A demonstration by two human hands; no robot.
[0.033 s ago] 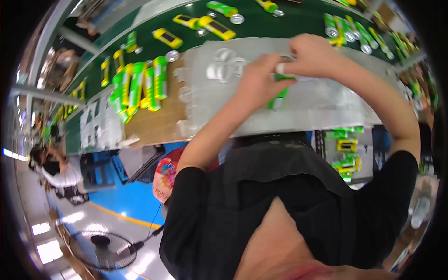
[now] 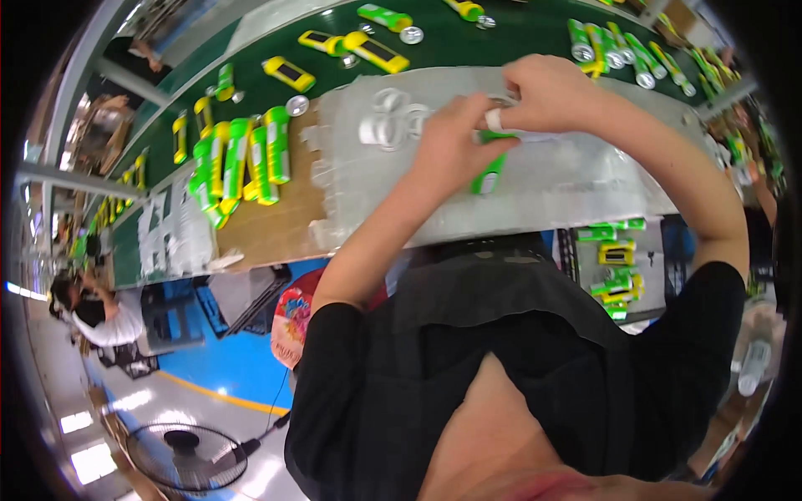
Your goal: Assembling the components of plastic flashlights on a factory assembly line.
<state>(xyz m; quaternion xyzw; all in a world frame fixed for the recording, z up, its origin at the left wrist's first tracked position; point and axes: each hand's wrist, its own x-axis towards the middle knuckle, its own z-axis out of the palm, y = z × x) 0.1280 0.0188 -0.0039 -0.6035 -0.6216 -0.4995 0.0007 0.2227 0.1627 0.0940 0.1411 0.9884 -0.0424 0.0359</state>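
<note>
Over the grey sheet on the bench, my left hand (image 2: 455,138) is closed around what looks like a green flashlight (image 2: 487,177), its lower part showing below my thumb. A white ring (image 2: 494,120) sits at the upper end, between my two hands. My right hand (image 2: 547,93) is closed at that ring, with its fingertips pinched and partly hidden. Left of my left hand lie several loose white rings (image 2: 384,129) on the grey sheet.
A cluster of green and yellow flashlights (image 2: 238,163) lies on brown cardboard (image 2: 284,221) at left. More flashlights (image 2: 622,50) with silver ends lie across the green bench. Below the bench edge at right is a crate (image 2: 571,259) with several more. A fan (image 2: 184,459) stands lower left.
The whole view has shifted slightly, so the bench and my hands appear a little further left. Both hands keep the same hold on the flashlight and ring.
</note>
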